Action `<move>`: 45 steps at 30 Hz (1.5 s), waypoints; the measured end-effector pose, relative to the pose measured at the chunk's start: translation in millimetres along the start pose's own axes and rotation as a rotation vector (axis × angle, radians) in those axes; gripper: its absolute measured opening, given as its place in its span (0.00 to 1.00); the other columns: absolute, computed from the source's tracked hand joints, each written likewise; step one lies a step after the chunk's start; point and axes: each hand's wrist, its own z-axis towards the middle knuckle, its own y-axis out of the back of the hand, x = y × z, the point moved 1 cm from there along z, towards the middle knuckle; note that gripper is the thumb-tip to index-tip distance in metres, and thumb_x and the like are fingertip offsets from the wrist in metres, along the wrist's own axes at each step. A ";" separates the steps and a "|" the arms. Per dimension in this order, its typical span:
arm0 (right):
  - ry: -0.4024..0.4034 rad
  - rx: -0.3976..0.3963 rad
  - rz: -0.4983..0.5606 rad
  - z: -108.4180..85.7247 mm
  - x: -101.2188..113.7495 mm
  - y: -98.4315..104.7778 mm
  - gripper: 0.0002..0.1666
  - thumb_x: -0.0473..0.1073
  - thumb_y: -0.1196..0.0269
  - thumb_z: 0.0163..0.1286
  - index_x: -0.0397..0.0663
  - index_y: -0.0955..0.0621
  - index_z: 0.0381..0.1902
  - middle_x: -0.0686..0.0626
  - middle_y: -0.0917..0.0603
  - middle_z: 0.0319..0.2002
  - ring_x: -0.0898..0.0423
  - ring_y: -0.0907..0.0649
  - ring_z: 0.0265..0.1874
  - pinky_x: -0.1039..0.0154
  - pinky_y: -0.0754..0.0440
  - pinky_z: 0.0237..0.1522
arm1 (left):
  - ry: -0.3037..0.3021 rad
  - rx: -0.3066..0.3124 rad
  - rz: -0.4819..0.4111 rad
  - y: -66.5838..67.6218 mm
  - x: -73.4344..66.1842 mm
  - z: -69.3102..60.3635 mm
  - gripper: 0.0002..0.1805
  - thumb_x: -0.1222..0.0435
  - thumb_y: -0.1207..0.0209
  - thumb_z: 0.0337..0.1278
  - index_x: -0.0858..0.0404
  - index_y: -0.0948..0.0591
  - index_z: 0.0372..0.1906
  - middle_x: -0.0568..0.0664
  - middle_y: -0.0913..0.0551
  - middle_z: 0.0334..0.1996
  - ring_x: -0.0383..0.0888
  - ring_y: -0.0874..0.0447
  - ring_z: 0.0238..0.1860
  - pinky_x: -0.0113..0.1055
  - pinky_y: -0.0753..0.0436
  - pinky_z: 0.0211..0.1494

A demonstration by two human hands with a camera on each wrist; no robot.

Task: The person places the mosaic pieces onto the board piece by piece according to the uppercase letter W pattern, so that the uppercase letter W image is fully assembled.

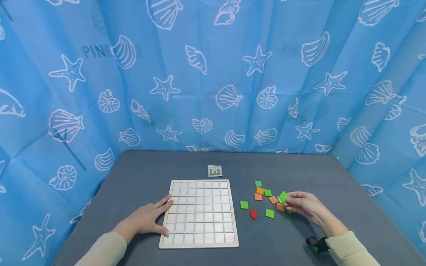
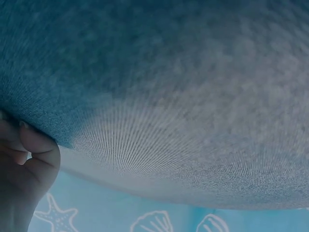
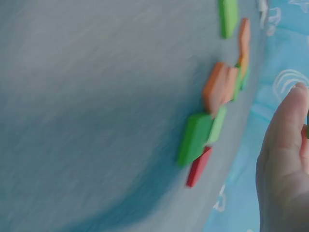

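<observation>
Resting left hand (image 1: 144,218) on the left rim of a pale grid board (image 1: 198,245), with fingers extended and spread onto the edge, thumb lower down on the same side, and no grip closed around anything. Pinching a bright green tile (image 1: 284,197) between thumb and fingertips of right hand (image 1: 306,207), at the right end of a loose scatter of pieces; cannot tell whether touching those underneath. Can barely see that tile from the right wrist, at the right border.

Lying flat on the grey counter (image 1: 283,168), left of the scatter, in the board's case, and divided into rows of white squares. Can see a small card (image 1: 214,171) with a blocky letter-like figure, just beyond the board's far edge and toward its right corner. Can make out orange tiles (image 1: 258,197) mixed with flat green tiles (image 1: 267,193), some touching or overlapping, others apart. Nearest the board's right rim, can find a lone green square (image 1: 244,205), with a red fan-shaped piece (image 1: 254,214) near it.

Clad in pale sleeves (image 1: 103,249), with a black item (image 1: 316,244) by the right wrist, too unclear to name. Backed by a blue curtain (image 1: 206,81) patterned with white shells and starfish.
</observation>
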 end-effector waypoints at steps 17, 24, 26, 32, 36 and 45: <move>-0.019 0.027 0.190 9.5 14.4 -29.3 0.34 0.33 0.44 0.73 0.21 0.43 0.69 0.49 0.16 0.34 0.57 0.15 0.33 0.63 0.17 0.40 | 0.012 -0.014 -0.034 15.4 13.1 17.2 0.61 0.33 0.35 0.39 0.57 0.45 0.77 0.51 0.54 0.78 0.66 0.31 0.63 0.60 0.28 0.55; 0.017 0.033 0.268 12.3 15.2 -43.4 0.13 0.33 0.42 0.72 0.39 0.22 0.53 0.49 0.16 0.32 0.57 0.15 0.33 0.63 0.17 0.40 | -0.023 0.022 -0.015 16.3 17.3 26.8 0.62 0.33 0.34 0.38 0.57 0.45 0.77 0.50 0.53 0.78 0.66 0.36 0.66 0.61 0.31 0.59; 0.010 0.034 0.292 12.8 16.5 -48.1 0.09 0.33 0.41 0.72 0.46 0.19 0.46 0.50 0.16 0.32 0.57 0.15 0.33 0.63 0.17 0.40 | -0.014 0.028 -0.004 14.9 16.9 26.7 0.61 0.33 0.34 0.38 0.57 0.44 0.77 0.50 0.53 0.78 0.67 0.37 0.67 0.61 0.32 0.60; 0.009 0.048 0.319 17.8 23.6 -66.2 0.09 0.33 0.41 0.71 0.46 0.19 0.47 0.50 0.17 0.32 0.57 0.16 0.32 0.62 0.17 0.40 | 0.018 0.036 -0.006 13.6 13.9 23.8 0.60 0.34 0.34 0.39 0.55 0.44 0.77 0.49 0.52 0.77 0.69 0.37 0.66 0.63 0.33 0.59; 0.048 0.104 0.328 22.6 26.1 -76.0 0.10 0.32 0.43 0.72 0.48 0.19 0.46 0.49 0.16 0.32 0.56 0.15 0.33 0.60 0.17 0.43 | 0.029 0.030 -0.022 13.2 13.2 24.8 0.60 0.35 0.33 0.39 0.54 0.44 0.77 0.48 0.52 0.78 0.68 0.37 0.66 0.62 0.32 0.59; 0.002 0.079 0.343 32.7 27.6 -98.3 0.20 0.30 0.43 0.71 0.34 0.26 0.61 0.48 0.17 0.33 0.53 0.15 0.35 0.57 0.17 0.43 | 0.052 0.049 -0.052 16.1 10.1 25.0 0.60 0.36 0.32 0.38 0.54 0.44 0.77 0.48 0.53 0.78 0.67 0.40 0.68 0.62 0.35 0.62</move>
